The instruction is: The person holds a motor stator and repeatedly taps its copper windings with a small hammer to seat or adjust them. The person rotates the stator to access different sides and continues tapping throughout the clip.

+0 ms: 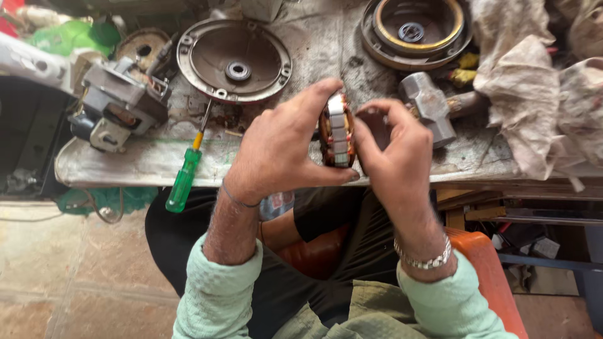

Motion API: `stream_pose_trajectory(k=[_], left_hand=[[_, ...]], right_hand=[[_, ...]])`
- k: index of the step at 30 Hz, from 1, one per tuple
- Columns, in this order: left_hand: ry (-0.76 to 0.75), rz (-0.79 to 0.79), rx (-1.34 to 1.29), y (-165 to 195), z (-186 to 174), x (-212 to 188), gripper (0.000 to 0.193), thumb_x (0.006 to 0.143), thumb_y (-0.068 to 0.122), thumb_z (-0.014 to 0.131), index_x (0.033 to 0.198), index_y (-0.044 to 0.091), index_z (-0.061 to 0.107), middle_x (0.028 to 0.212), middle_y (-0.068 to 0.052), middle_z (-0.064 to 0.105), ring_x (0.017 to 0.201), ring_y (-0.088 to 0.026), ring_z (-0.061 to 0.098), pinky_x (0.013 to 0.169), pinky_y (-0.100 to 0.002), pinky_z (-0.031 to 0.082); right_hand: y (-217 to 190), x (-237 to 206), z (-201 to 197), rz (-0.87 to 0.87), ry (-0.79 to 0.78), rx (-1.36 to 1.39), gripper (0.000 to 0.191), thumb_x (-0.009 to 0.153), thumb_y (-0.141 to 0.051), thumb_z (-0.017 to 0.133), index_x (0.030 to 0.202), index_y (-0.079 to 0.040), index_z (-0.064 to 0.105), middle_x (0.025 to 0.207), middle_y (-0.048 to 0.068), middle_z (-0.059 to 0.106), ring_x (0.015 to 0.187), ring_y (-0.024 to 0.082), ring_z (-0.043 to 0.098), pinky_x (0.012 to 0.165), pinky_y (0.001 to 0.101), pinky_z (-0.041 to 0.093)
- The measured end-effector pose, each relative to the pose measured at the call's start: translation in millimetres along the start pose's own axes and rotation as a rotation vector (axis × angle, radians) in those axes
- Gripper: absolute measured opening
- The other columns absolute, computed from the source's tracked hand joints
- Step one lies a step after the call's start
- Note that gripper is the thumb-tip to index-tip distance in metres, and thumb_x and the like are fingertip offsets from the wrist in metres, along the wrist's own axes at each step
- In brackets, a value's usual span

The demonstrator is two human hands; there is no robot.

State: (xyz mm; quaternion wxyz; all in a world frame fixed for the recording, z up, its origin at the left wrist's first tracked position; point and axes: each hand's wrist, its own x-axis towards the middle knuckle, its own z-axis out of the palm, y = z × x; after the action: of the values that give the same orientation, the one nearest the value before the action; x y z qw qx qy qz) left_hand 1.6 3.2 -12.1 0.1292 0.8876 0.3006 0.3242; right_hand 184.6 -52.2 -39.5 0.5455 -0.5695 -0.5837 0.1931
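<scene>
Far left of the desk (113, 164): small grey motor (116, 103), a bit past the left edge, rusty disc (143, 47) behind it near the back. Green screwdriver (186, 172) lies at the front edge, handle hanging off it, shaft pointing back toward a round grey cover (233, 59) that sits face up mid-desk with a bearing in its centre.

Left hand (282, 147) is held over the front edge, fingers (326, 88) arched over the top and thumb under, clamped on the left side of the stator (337, 132). Thin band at the wrist, mint sleeve (217, 289) below.

Stator is in the air between both hands, just above the front edge of the desk, on edge, steel core and copper windings facing the camera.

Right hand (396, 157) grips its right side, fingers curled over the top, thumb low; closed on it as well. How far the fingers wrap behind is probably hidden, can't tell. Metal bracelet (427, 258) on the wrist.

Right of the hands: hammer (430, 107) flat on the desk, head toward the front. Second round cover (414, 28) at the back edge. Dirty rags (534, 88) heaped over the right end. Orange seat (490, 276) under the person, lower right.
</scene>
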Motion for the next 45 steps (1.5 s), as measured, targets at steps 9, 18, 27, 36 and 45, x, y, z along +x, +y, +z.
stream_pose_trajectory(k=[9,18,27,36,45], left_hand=[[-0.028,-0.035,-0.036,-0.3,0.0,-1.6,0.111,0.064,0.052,0.094,0.148,0.002,0.043,0.134,-0.02,0.065,0.114,-0.036,0.07,0.09,-0.045,0.059],[-0.106,-0.152,-0.088,0.4,-1.3,-1.5,0.112,0.062,0.052,0.092,0.149,0.004,0.042,0.13,-0.017,0.066,0.105,-0.031,0.074,0.087,-0.043,0.06],[-0.026,-0.02,-0.019,-0.4,-0.9,0.2,0.114,0.061,0.053,0.095,0.147,0.001,0.042,0.137,-0.022,0.062,0.114,-0.035,0.07,0.09,-0.044,0.06],[-0.046,-0.053,-0.061,-1.0,-0.8,-0.8,0.109,0.064,0.052,0.094,0.147,0.003,0.044,0.135,-0.019,0.065,0.112,-0.034,0.072,0.089,-0.043,0.06],[-0.04,-0.033,-0.058,-2.8,1.1,-1.8,0.112,0.064,0.054,0.094,0.148,0.001,0.043,0.138,-0.02,0.064,0.116,-0.034,0.071,0.092,-0.042,0.06]], right_hand=[[-3.6,-1.7,0.6,0.003,-0.006,0.005,0.018,0.099,-0.01,0.072,0.112,0.003,0.069,0.094,0.007,0.075,0.086,0.006,0.068,0.074,0.0232,0.056],[-8.8,-2.3,-0.7,0.047,-0.03,-0.021,0.019,0.096,-0.011,0.072,0.111,0.001,0.069,0.087,0.004,0.076,0.08,0.008,0.07,0.069,0.0253,0.056],[-4.4,0.4,1.8,0.004,0.0,-0.036,0.02,0.097,-0.011,0.073,0.112,0.001,0.069,0.089,0.007,0.076,0.082,0.008,0.071,0.071,0.0257,0.056],[-1.9,-0.9,3.1,-0.016,0.01,-0.037,0.019,0.098,-0.011,0.073,0.112,0.001,0.069,0.09,0.006,0.076,0.084,0.007,0.07,0.072,0.0246,0.057],[-2.7,-0.5,2.9,-0.003,0.004,-0.017,0.017,0.099,-0.011,0.072,0.111,0.001,0.068,0.088,0.004,0.076,0.082,0.005,0.07,0.07,0.0236,0.056]])
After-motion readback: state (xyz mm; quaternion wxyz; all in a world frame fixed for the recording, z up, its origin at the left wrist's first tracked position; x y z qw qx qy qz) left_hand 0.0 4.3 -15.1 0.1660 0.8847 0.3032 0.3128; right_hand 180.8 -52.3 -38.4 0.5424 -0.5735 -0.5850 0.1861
